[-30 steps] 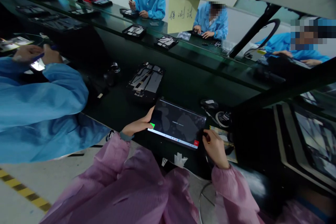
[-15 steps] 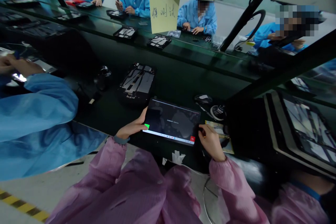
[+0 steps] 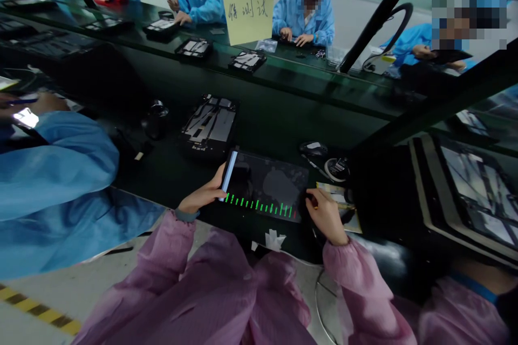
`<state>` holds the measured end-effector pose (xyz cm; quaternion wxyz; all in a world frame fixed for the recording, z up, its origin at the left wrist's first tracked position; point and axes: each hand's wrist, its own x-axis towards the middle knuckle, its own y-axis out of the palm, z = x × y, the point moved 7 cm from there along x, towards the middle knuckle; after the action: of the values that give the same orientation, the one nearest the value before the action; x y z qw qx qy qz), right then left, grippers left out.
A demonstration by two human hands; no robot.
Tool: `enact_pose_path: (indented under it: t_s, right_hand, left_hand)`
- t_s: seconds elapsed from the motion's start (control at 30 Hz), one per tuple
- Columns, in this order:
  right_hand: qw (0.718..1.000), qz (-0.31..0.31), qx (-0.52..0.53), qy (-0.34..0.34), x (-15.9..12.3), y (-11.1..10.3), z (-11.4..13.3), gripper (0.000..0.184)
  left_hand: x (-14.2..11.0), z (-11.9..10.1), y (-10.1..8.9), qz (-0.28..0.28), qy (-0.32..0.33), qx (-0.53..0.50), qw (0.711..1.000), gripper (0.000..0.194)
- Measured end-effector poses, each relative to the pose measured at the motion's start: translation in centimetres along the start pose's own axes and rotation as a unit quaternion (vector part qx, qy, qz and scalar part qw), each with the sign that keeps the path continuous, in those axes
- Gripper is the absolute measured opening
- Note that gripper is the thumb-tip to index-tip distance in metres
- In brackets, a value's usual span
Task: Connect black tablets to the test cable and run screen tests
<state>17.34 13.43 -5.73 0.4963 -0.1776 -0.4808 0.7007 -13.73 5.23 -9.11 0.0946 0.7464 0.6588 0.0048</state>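
I hold a dark tablet (image 3: 269,186) flat above the near edge of the green bench (image 3: 279,118). My left hand (image 3: 204,194) grips its left edge, thumb on the screen. My right hand (image 3: 326,215) grips its right lower corner. The screen is mostly dark, with a pale strip down its left side and a row of short green bars along its lower edge. Both my sleeves are pink.
A black tray of flat parts (image 3: 210,126) lies just behind the tablet. A roll of tape and small items (image 3: 335,170) sit to its right, a dark monitor frame (image 3: 473,194) further right. A person in blue (image 3: 52,172) works at my left; others sit across the belt behind a yellow sign (image 3: 246,8).
The tablet's screen has changed: the white bar with green and red corner squares is gone, replaced by a pale left strip and green bars. My hands have kept their hold.
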Motion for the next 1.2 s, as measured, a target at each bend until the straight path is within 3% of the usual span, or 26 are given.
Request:
enact_pose_path:
  t_s: [0.2,0.3,0.4,0.8,1.07,1.13,1.2]
  right_hand:
    - [0.999,0.02,0.035,0.011,0.0,0.5,0.0,0.023]
    - [0.999,0.018,0.04,0.014,0.0,0.6,-0.1,0.024]
    - [0.999,0.018,0.035,0.025,0.0,0.5,-0.4,0.026]
    - [1.0,0.014,0.006,0.001,0.3,0.5,-0.1,0.027]
    - [0.997,0.027,0.018,-0.066,0.0,0.4,0.5,0.025]
    - [0.996,0.023,0.016,-0.084,0.0,0.5,0.3,0.024]
    - [0.995,0.02,0.012,-0.099,0.0,0.6,0.1,0.024]
  left_hand:
    - [0.0,0.6,-0.1,-0.136,-0.065,-0.099,0.984,0.069]
    - [-0.4,0.5,-0.3,-0.213,-0.033,-0.084,0.973,0.058]
    - [-0.9,0.2,-0.2,-0.248,0.006,-0.042,0.968,0.056]
    - [-1.1,-0.2,-0.2,-0.246,0.036,0.001,0.969,0.056]
    - [-0.6,0.2,-0.5,-0.224,0.027,-0.054,0.973,0.056]
    - [-0.5,-0.1,-0.3,-0.192,0.021,-0.013,0.981,0.067]
    - [-0.5,-0.7,0.1,-0.151,0.018,0.065,0.986,0.09]
